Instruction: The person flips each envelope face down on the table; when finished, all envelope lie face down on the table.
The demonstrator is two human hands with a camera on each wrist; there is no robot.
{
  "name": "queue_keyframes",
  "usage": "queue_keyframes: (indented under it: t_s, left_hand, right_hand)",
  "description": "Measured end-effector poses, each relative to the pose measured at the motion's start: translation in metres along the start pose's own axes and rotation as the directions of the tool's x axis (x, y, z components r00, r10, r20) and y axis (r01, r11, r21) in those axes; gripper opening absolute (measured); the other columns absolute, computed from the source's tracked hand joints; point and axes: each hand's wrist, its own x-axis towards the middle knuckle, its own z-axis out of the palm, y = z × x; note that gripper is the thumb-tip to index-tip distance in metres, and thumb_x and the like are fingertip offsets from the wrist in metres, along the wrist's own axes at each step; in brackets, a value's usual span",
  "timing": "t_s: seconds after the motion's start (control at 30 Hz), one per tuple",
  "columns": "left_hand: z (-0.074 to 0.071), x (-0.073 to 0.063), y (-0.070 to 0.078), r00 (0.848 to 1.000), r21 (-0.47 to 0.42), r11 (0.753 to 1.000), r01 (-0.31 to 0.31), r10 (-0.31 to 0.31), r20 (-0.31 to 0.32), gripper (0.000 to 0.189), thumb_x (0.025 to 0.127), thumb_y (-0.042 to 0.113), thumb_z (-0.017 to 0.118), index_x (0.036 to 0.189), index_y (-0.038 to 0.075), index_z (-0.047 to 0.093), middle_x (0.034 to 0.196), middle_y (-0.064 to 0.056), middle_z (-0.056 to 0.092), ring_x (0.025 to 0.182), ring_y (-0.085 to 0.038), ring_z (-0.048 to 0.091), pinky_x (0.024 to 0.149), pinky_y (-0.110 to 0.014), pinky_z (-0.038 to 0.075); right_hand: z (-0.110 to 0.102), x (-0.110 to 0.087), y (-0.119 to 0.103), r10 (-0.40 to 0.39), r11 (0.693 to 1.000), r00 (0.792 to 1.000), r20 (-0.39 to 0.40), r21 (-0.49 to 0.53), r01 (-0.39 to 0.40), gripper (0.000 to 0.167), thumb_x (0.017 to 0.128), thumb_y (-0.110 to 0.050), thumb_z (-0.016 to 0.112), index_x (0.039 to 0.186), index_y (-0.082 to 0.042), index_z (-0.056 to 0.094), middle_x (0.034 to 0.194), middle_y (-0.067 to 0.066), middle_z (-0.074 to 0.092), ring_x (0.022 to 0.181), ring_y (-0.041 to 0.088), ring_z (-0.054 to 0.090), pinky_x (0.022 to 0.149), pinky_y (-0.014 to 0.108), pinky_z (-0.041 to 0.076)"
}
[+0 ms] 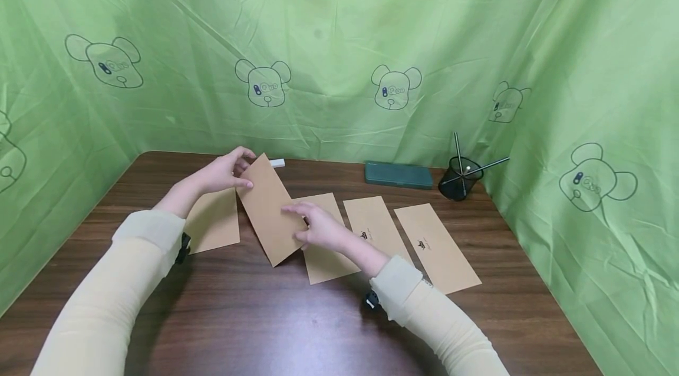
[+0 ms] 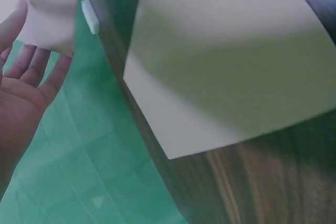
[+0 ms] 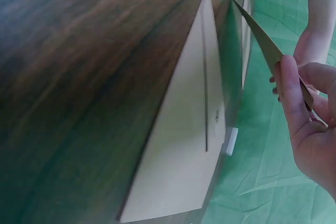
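A brown paper envelope [image 1: 267,211] is raised at a tilt above the table, its plain face toward me in the head view. My left hand [image 1: 225,171] pinches its upper left edge, thumb in front and fingers behind. At the opposite edge, my right hand [image 1: 322,228] pinches it between thumb and fingers; the right wrist view shows the envelope [image 3: 270,45] nearly edge-on. Beneath my left forearm lies another envelope [image 1: 217,220]. Below my right hand rests one more envelope [image 1: 329,261], partly covered; its flap line and small mark show in the right wrist view.
Two envelopes with a small black print, one nearer the middle [image 1: 379,217] and one farther right [image 1: 437,252], lie on the wooden table [image 1: 254,329]. Along the back stand a white block [image 1: 277,162], a dark green case [image 1: 398,175] and a black mesh pen holder [image 1: 453,185]. Green curtains [image 1: 329,40] surround the table.
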Motion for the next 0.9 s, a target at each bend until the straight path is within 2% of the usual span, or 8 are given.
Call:
queue_keyframes:
  t_s: [0.2, 0.23, 0.3, 0.43, 0.47, 0.63, 0.73, 0.9]
  left_hand:
    - [0.002, -0.006, -0.013, 1.0, -0.014, 1.0, 0.008, -0.008, 0.021, 0.066, 0.077, 0.005, 0.076, 0.129, 0.002, 0.036, 0.107, -0.022, 0.056, 0.103, -0.035, 0.055, 0.09, -0.049, 0.046]
    - [0.002, -0.007, -0.014, 1.0, -0.009, 1.0, 0.0, 0.0, 0.016, 0.063, 0.076, 0.004, 0.076, 0.126, 0.001, 0.038, 0.105, -0.021, 0.056, 0.102, -0.035, 0.055, 0.09, -0.049, 0.046]
    - [0.004, -0.008, -0.017, 1.0, 0.007, 1.0, -0.02, 0.02, 0.009, 0.055, 0.077, 0.003, 0.076, 0.12, 0.001, 0.042, 0.102, -0.018, 0.055, 0.099, -0.033, 0.054, 0.088, -0.047, 0.046]
    - [0.008, -0.007, -0.019, 0.999, 0.048, 0.998, -0.051, 0.05, 0.011, 0.038, 0.077, 0.002, 0.075, 0.107, 0.001, 0.051, 0.099, -0.014, 0.056, 0.094, -0.028, 0.054, 0.084, -0.046, 0.046]
    - [0.01, -0.007, -0.02, 0.998, 0.056, 0.997, -0.054, 0.053, 0.015, 0.035, 0.078, 0.001, 0.074, 0.106, 0.001, 0.052, 0.098, -0.013, 0.056, 0.092, -0.027, 0.054, 0.084, -0.046, 0.046]
    - [0.015, -0.005, -0.022, 0.998, 0.087, 0.995, -0.042, 0.039, 0.039, 0.03, 0.079, 0.001, 0.072, 0.105, 0.002, 0.057, 0.099, -0.011, 0.059, 0.09, -0.025, 0.054, 0.081, -0.043, 0.045]
    - [0.018, -0.005, -0.023, 0.998, 0.086, 0.996, -0.035, 0.029, 0.061, 0.037, 0.075, 0.003, 0.076, 0.107, 0.001, 0.058, 0.101, -0.012, 0.06, 0.092, -0.027, 0.053, 0.081, -0.044, 0.045]
    - [0.026, -0.008, -0.026, 0.995, 0.08, 0.996, -0.04, 0.032, 0.095, 0.055, 0.065, 0.009, 0.085, 0.112, 0.0, 0.057, 0.108, -0.014, 0.058, 0.1, -0.03, 0.052, 0.087, -0.046, 0.043]
  right_hand:
    - [0.008, 0.003, 0.01, 0.044, 0.996, 0.999, -0.023, 0.077, -0.042, 0.069, 0.079, 0.011, 0.065, 0.141, -0.011, 0.043, 0.144, 0.008, 0.039, 0.057, 0.015, 0.065, 0.055, 0.03, 0.057]
    - [0.009, 0.004, 0.012, 0.041, 0.998, 0.999, -0.025, 0.053, -0.04, 0.07, 0.078, 0.009, 0.066, 0.141, -0.011, 0.043, 0.145, 0.008, 0.039, 0.066, 0.015, 0.066, 0.056, 0.029, 0.057]
    - [0.01, 0.006, 0.014, 0.01, 0.999, 0.999, -0.031, -0.044, -0.011, 0.07, 0.077, 0.002, 0.071, 0.14, -0.011, 0.044, 0.144, 0.007, 0.042, 0.088, 0.017, 0.067, 0.071, 0.029, 0.057]
    - [0.009, 0.008, 0.019, -0.071, 0.958, 0.997, -0.024, -0.28, 0.062, 0.068, 0.076, -0.016, 0.078, 0.138, -0.012, 0.048, 0.139, 0.003, 0.051, 0.126, 0.015, 0.047, 0.103, 0.025, 0.039]
    - [0.008, 0.008, 0.019, -0.081, 0.946, 0.997, -0.013, -0.317, 0.073, 0.068, 0.076, -0.019, 0.078, 0.137, -0.013, 0.049, 0.137, 0.002, 0.052, 0.127, 0.015, 0.046, 0.107, 0.025, 0.034]
    - [0.007, 0.006, 0.02, -0.074, 0.893, 0.995, 0.06, -0.441, 0.093, 0.067, 0.078, -0.028, 0.077, 0.137, -0.015, 0.05, 0.138, 0.0, 0.052, 0.126, 0.017, 0.047, 0.107, 0.027, 0.033]
    - [0.008, 0.004, 0.021, -0.074, 0.858, 0.992, 0.105, -0.5, 0.117, 0.068, 0.077, -0.033, 0.077, 0.137, -0.016, 0.05, 0.138, -0.002, 0.052, 0.124, 0.019, 0.046, 0.105, 0.03, 0.034]
    - [0.012, 0.003, 0.025, -0.037, 0.837, 0.99, 0.133, -0.537, 0.104, 0.071, 0.074, -0.041, 0.078, 0.137, -0.024, 0.049, 0.136, -0.001, 0.053, 0.121, 0.02, 0.043, 0.1, 0.038, 0.038]
